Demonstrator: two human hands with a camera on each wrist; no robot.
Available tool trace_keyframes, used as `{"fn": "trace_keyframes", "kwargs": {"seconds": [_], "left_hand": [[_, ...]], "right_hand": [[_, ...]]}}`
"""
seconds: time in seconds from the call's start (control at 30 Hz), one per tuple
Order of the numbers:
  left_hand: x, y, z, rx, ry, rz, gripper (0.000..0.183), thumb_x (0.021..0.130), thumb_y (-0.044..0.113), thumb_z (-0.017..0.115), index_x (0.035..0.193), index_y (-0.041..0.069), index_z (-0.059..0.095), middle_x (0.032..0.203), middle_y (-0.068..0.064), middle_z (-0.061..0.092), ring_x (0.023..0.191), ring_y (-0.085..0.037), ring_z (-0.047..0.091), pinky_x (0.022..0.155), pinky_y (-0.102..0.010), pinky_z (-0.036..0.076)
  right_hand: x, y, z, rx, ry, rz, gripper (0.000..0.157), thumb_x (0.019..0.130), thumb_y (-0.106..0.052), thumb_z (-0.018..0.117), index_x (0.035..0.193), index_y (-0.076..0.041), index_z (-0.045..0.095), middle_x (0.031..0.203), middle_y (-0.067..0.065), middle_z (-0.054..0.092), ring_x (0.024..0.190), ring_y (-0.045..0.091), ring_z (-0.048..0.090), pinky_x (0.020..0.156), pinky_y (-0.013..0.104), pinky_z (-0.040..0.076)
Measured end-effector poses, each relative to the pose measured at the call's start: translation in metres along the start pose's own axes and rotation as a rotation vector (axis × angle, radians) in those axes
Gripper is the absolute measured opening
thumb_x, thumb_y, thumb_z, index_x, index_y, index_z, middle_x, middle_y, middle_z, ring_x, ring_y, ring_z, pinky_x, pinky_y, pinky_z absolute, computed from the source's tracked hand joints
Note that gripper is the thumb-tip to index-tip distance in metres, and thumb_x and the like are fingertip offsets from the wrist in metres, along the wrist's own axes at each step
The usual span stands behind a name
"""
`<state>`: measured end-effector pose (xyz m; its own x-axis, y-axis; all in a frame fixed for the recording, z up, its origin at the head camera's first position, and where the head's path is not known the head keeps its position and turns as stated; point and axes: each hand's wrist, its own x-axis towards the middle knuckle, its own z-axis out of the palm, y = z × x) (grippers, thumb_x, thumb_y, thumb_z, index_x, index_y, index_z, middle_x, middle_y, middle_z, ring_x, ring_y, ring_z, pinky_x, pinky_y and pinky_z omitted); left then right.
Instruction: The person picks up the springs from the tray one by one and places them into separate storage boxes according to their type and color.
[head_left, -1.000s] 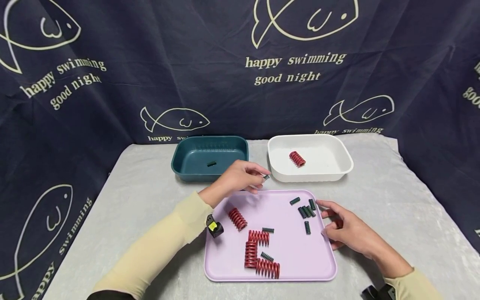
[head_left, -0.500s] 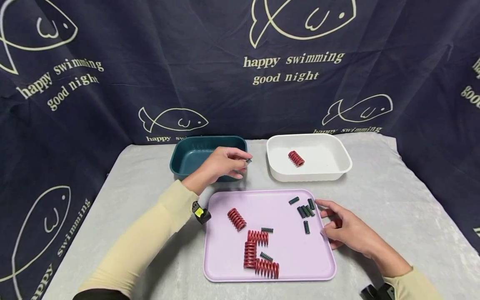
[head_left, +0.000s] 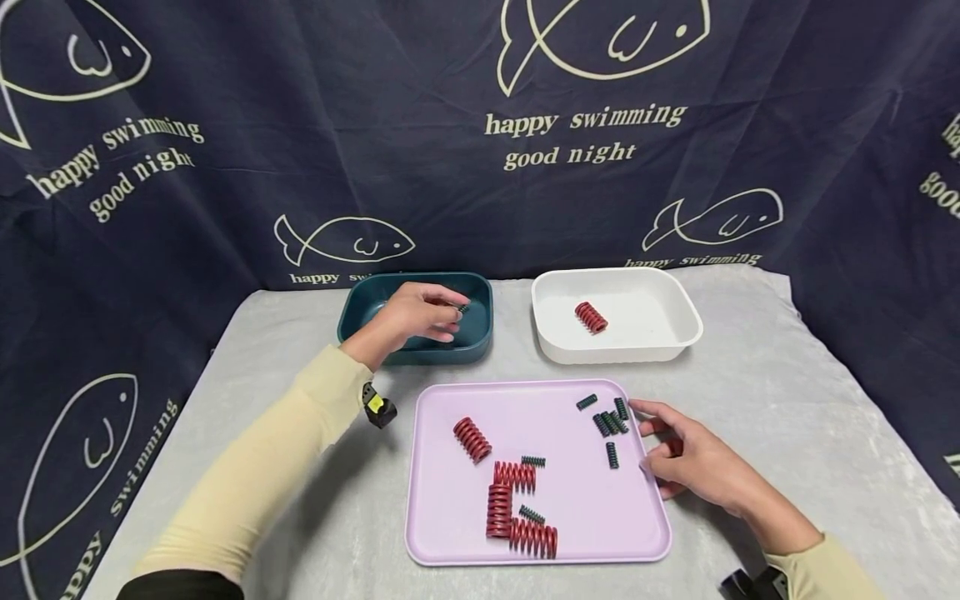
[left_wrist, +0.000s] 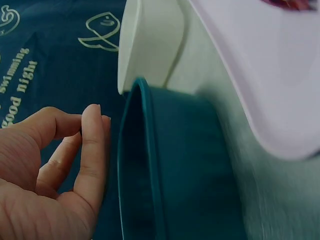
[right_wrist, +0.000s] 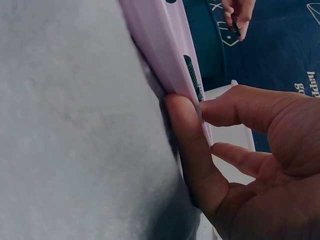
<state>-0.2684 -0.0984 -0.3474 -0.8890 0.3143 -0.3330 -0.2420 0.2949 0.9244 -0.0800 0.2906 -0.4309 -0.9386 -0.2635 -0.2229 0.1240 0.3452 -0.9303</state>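
My left fingers (head_left: 448, 294) pinch small dark-green metal coil spring (head_left: 463, 309) over teal rectangular bin (head_left: 477, 348). Likely light, stiff, slick; I'd hold mid-coil, not ends. My right fingers (head_left: 652, 408) grip lilac rectangular tray (head_left: 592, 508) at edge.

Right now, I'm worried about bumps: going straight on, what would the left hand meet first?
Probably the white bin: the left hand looks above the teal bin's rim, but depth is unclear, so it might catch there.

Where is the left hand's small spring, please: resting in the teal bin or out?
Out: the left hand pinches the spring above the teal bin; the right wrist view shows a gap.
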Motion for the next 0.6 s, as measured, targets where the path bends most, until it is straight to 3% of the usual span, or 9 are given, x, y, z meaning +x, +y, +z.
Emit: {"fn": "trace_keyframes", "kwargs": {"seconds": [0.3,0.6], "left_hand": [[0.01,-0.013,-0.024,0.097,-0.009,0.025,0.038,0.099,-0.001,0.063,0.137,-0.006,0.062,0.129,-0.032,0.06,0.113,-0.046,0.064,0.095,-0.052,0.057],[0.019,-0.02,-0.051,0.228,-0.01,-0.025,0.036,0.101,-0.002,0.058,0.137,-0.008,0.06,0.131,-0.03,0.059,0.107,-0.043,0.066,0.094,-0.049,0.058]], "right_hand": [[0.0,-0.001,0.0,-0.014,0.006,0.001,0.08,0.086,0.009,0.069,0.157,-0.003,0.035,0.13,0.028,0.045,0.082,0.022,0.06,0.054,0.042,0.061],[0.0,-0.002,0.0,-0.011,0.003,0.007,0.08,0.086,0.009,0.069,0.158,-0.002,0.034,0.13,0.028,0.046,0.082,0.022,0.06,0.054,0.042,0.061]]}}
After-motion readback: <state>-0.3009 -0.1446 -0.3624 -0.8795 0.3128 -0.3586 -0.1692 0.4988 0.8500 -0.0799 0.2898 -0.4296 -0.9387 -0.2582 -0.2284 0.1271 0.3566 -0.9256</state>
